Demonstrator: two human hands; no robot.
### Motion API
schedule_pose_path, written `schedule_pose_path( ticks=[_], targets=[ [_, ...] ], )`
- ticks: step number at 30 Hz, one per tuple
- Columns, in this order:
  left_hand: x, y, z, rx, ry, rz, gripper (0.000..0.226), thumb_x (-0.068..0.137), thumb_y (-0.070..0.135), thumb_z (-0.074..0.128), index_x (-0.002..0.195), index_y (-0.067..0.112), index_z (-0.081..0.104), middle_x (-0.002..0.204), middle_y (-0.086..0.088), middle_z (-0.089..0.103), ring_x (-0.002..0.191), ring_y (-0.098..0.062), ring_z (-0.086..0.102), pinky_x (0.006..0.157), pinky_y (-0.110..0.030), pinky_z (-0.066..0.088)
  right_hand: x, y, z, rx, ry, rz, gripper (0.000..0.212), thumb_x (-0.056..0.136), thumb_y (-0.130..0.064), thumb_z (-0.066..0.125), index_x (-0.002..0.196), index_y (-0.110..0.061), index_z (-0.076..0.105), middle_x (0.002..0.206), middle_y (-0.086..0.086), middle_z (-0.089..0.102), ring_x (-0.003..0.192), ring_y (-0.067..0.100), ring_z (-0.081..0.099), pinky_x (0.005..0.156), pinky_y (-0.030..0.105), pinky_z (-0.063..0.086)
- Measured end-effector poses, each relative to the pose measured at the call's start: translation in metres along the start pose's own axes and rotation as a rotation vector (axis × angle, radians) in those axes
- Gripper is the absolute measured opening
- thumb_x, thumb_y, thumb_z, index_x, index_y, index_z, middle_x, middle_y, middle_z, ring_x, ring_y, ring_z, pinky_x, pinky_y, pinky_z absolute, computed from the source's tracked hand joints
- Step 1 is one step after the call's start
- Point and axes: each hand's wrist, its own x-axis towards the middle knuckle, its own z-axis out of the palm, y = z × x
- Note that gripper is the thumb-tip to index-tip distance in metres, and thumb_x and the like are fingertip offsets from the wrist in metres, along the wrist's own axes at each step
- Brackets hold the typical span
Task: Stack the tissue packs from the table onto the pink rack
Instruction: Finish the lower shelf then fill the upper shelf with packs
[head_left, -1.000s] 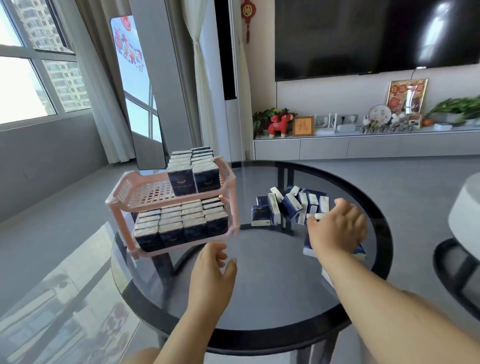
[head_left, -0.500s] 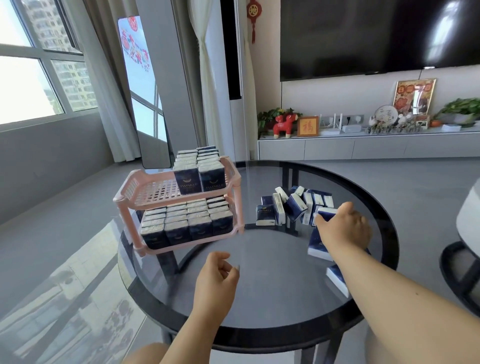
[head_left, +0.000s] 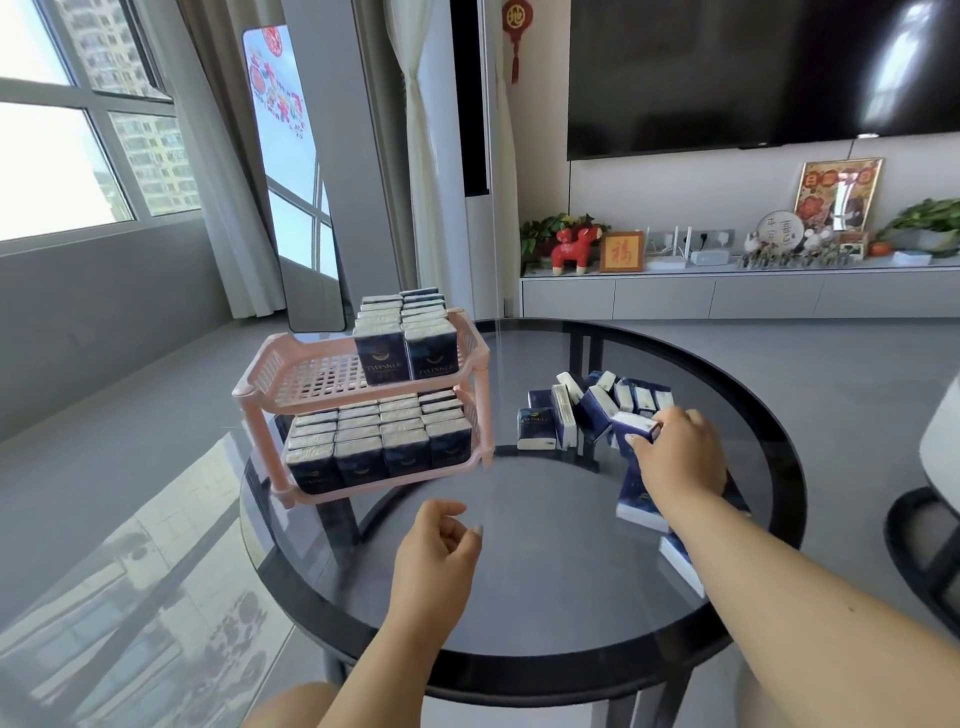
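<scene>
The pink two-tier rack (head_left: 260, 382) stands on the left of the round glass table (head_left: 545, 571). Its lower shelf is full of dark blue tissue packs (head_left: 379, 441); the upper shelf holds two rows of packs (head_left: 402, 338) on its right side, its left part bare. Several loose tissue packs (head_left: 571, 415) lie in a pile to the right of the rack. My right hand (head_left: 678, 452) grips one dark blue pack (head_left: 631, 428) lifted above the pile. My left hand (head_left: 436, 553) hovers over the table's middle, fingers loosely curled, holding nothing.
More packs (head_left: 636, 501) lie flat under my right forearm near the table's right rim. A white stool (head_left: 940, 441) with a black base stands to the right. A TV cabinet (head_left: 727, 293) runs along the far wall.
My right hand has closed on a pack and raised it from the pile, shifting slightly left. My left hand has curled its fingers and stayed over the table's middle.
</scene>
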Motion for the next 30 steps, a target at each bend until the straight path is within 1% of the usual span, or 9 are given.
schedule_pose_path(
  ticks=[2,5,9,13,16,19,21,24,30],
  targets=[
    [0.0,0.001,0.0,-0.061,0.014,-0.011,0.007,0.095,0.025,0.057,0.103,0.026,0.057,0.079,-0.001,0.065,0.068,-0.016,0.061,0.063,-0.031,0.053,-0.012,-0.01,-0.004,0.179,0.041,-0.068,0.023,0.081,-0.018,0.07,0.098,-0.008,0.058,0.105,0.011,0.055,0.086,0.028,0.051,0.066,0.03,0.037],
    [0.001,0.003,-0.003,-0.256,0.052,-0.044,0.011,0.098,0.021,0.053,0.098,0.016,0.062,0.079,-0.01,0.07,0.065,-0.019,0.063,0.064,-0.034,0.057,-0.047,-0.027,-0.005,0.392,0.076,-0.419,0.024,0.073,-0.005,0.076,0.094,-0.009,0.064,0.102,0.005,0.058,0.084,0.018,0.056,0.068,0.029,0.045],
    [0.0,0.013,-0.01,-0.606,-0.03,-0.123,0.024,0.1,0.024,0.048,0.103,0.004,0.062,0.08,-0.02,0.069,0.067,-0.026,0.064,0.062,-0.033,0.058,-0.097,-0.035,0.008,0.458,0.047,-0.857,0.051,0.056,0.009,0.08,0.096,-0.014,0.06,0.101,0.007,0.063,0.093,0.013,0.057,0.08,0.021,0.048],
    [-0.002,0.015,-0.011,-0.662,-0.141,-0.112,0.028,0.095,0.021,0.055,0.115,0.003,0.061,0.092,-0.018,0.073,0.08,-0.028,0.069,0.07,-0.035,0.058,-0.116,-0.037,0.02,0.462,-0.07,-0.961,0.057,0.057,0.008,0.08,0.1,-0.021,0.054,0.111,-0.002,0.055,0.094,0.015,0.06,0.081,0.02,0.049],
    [0.001,0.011,-0.01,-0.687,-0.049,-0.133,0.024,0.092,0.009,0.06,0.117,0.005,0.06,0.097,-0.022,0.073,0.087,-0.034,0.068,0.084,-0.047,0.054,-0.111,-0.035,0.019,0.447,-0.16,-0.938,0.057,0.062,0.011,0.064,0.11,-0.019,0.053,0.117,0.002,0.056,0.107,0.014,0.053,0.097,0.014,0.039],
    [0.006,0.007,-0.009,-0.693,0.009,-0.132,0.023,0.094,0.006,0.059,0.117,0.007,0.059,0.098,-0.021,0.072,0.09,-0.036,0.068,0.086,-0.051,0.053,-0.092,-0.03,0.011,0.222,-0.085,-0.737,0.048,0.065,0.002,0.066,0.11,-0.012,0.056,0.11,0.006,0.059,0.105,0.024,0.056,0.096,0.033,0.046],
    [0.007,0.005,-0.007,-0.683,0.013,-0.118,0.025,0.093,0.006,0.06,0.118,0.009,0.059,0.096,-0.022,0.072,0.088,-0.036,0.068,0.08,-0.048,0.055,-0.074,-0.027,-0.002,-0.034,-0.093,-0.462,0.038,0.076,-0.019,0.066,0.111,-0.01,0.055,0.111,0.008,0.058,0.105,0.028,0.054,0.091,0.038,0.045],
    [0.006,0.006,-0.006,-0.668,0.006,-0.088,0.025,0.093,0.005,0.059,0.117,0.013,0.058,0.089,-0.017,0.073,0.082,-0.03,0.069,0.071,-0.041,0.055,-0.053,-0.02,-0.015,-0.388,-0.317,-0.123,0.054,0.088,-0.051,0.046,0.127,-0.015,0.046,0.127,0.011,0.052,0.117,0.03,0.045,0.096,0.039,0.037],
    [0.007,0.006,-0.006,-0.669,0.02,-0.083,0.027,0.094,0.005,0.057,0.117,0.019,0.06,0.087,-0.017,0.073,0.086,-0.032,0.068,0.081,-0.052,0.054,-0.052,-0.027,-0.008,-0.527,-0.524,-0.125,0.056,0.091,-0.064,0.023,0.136,-0.035,0.041,0.144,0.001,0.036,0.127,0.034,0.028,0.102,0.048,0.026]
  ],
)
